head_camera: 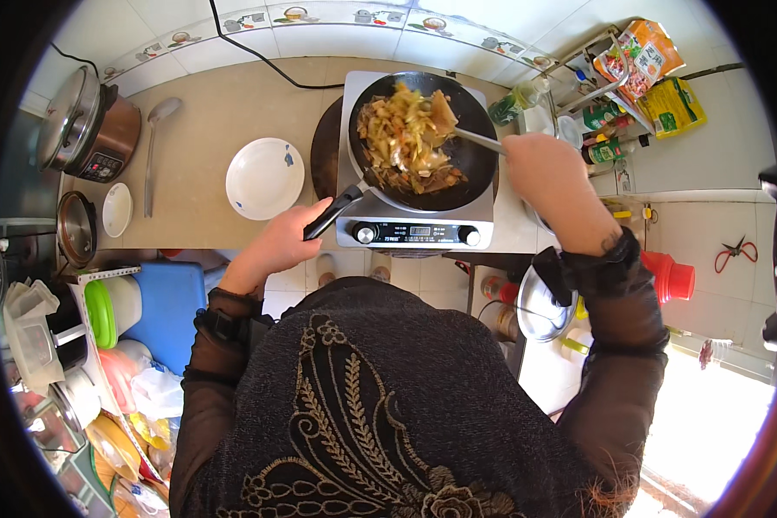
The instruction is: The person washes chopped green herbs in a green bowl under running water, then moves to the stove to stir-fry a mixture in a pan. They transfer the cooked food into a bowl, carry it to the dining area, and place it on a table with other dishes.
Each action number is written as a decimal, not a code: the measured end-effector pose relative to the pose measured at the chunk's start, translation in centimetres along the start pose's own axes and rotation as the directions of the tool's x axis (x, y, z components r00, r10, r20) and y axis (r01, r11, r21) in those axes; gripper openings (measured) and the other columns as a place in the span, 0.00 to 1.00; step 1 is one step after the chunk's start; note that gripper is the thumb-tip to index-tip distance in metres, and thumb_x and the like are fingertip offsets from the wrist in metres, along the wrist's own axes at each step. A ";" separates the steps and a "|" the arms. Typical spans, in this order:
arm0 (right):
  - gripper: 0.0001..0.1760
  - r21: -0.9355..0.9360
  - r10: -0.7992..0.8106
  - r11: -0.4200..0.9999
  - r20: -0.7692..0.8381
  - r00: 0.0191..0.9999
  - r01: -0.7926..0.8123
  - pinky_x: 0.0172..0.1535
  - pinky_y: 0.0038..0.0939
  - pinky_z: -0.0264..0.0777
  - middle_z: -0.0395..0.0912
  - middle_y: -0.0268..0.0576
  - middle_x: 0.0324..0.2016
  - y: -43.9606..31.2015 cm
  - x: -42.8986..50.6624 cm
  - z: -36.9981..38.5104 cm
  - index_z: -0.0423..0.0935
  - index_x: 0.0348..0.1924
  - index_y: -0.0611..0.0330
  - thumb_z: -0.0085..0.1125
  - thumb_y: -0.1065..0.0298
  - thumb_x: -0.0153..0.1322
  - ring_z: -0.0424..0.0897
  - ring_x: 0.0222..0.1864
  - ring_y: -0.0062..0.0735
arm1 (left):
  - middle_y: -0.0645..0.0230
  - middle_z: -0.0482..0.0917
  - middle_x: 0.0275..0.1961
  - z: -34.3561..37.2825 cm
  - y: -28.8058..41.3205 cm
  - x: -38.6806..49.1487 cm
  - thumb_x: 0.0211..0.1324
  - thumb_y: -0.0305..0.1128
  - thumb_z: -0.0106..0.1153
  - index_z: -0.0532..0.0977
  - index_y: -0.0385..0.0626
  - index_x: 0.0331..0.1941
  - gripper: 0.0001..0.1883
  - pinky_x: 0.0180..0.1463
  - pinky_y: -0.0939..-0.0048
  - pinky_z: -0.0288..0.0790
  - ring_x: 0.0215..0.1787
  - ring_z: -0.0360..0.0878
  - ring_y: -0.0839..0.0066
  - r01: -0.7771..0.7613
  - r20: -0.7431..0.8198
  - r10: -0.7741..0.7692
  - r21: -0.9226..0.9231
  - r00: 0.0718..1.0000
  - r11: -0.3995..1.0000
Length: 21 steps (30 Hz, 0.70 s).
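A black wok [476,171] rests on a silver induction cooker [417,223] whose front has a control panel and two knobs. My left hand [281,236] grips the wok's black handle [334,211]. Inside the wok is a mixed fry of shredded vegetables and brown pieces [405,136], part of it blurred. With my right hand [544,168] I hold the metal handle of a spatula [479,139]. Its blade is among the food at the wok's right side and is partly hidden.
Left of the cooker are a white plate [265,178], a long metal ladle [154,152], a small white bowl [117,209] and an electric cooker [107,136]. At right, a rack [563,61] holds bottles and packets. A black cord [252,55] runs along the tiled wall.
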State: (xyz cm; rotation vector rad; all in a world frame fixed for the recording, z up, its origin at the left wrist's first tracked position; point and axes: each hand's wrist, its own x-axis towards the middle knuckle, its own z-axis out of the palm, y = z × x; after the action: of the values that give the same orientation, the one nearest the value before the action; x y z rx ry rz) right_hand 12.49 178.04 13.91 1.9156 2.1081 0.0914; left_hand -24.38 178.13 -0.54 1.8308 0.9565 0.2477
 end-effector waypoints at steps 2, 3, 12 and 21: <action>0.07 -0.114 -0.005 0.993 0.020 1.000 0.007 0.41 0.48 0.78 0.82 0.52 0.29 0.8 0.5 -1.4 0.81 0.31 0.58 0.54 0.70 0.68 0.84 0.38 0.54 | 0.58 0.76 0.37 0.2 -0.4 0.1 0.52 0.26 0.56 0.65 0.41 0.70 0.36 0.43 0.69 0.70 0.37 0.74 0.68 -0.016 -0.011 0.016 0.003 1.000 1.000; 0.07 -0.170 -0.004 0.985 0.029 1.000 0.009 0.40 0.48 0.78 0.82 0.52 0.29 1.5 1.1 -1.7 0.82 0.31 0.58 0.54 0.70 0.68 0.84 0.37 0.54 | 0.58 0.76 0.37 0.2 -0.4 0.2 0.52 0.26 0.56 0.65 0.41 0.70 0.36 0.44 0.69 0.70 0.37 0.74 0.68 -0.025 -0.016 0.025 0.006 1.000 1.000; 0.11 0.411 0.037 0.735 0.770 0.637 -0.540 0.21 0.28 0.70 0.79 0.38 0.21 6.4 2.6 3.1 0.84 0.42 0.63 0.61 0.68 0.69 0.75 0.18 0.25 | 0.56 0.77 0.38 0.3 -0.8 0.3 0.52 0.26 0.55 0.65 0.40 0.69 0.36 0.45 0.68 0.71 0.38 0.75 0.65 -0.030 -0.006 0.030 0.023 1.000 0.999; 0.12 0.322 0.006 0.945 0.174 0.985 -0.063 0.35 0.39 0.79 0.83 0.47 0.29 1.5 0.6 4.4 0.85 0.44 0.58 0.58 0.67 0.70 0.85 0.33 0.42 | 0.59 0.75 0.38 -0.5 0.5 0.3 0.52 0.26 0.56 0.64 0.40 0.70 0.36 0.42 0.70 0.70 0.36 0.73 0.70 0.011 0.040 -0.010 -0.025 0.999 1.000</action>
State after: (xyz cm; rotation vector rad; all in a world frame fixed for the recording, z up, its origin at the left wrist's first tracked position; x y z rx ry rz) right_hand 15.03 178.18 9.94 2.0544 2.0756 -0.4277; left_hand -24.19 178.64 0.09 1.8007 0.9308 0.2157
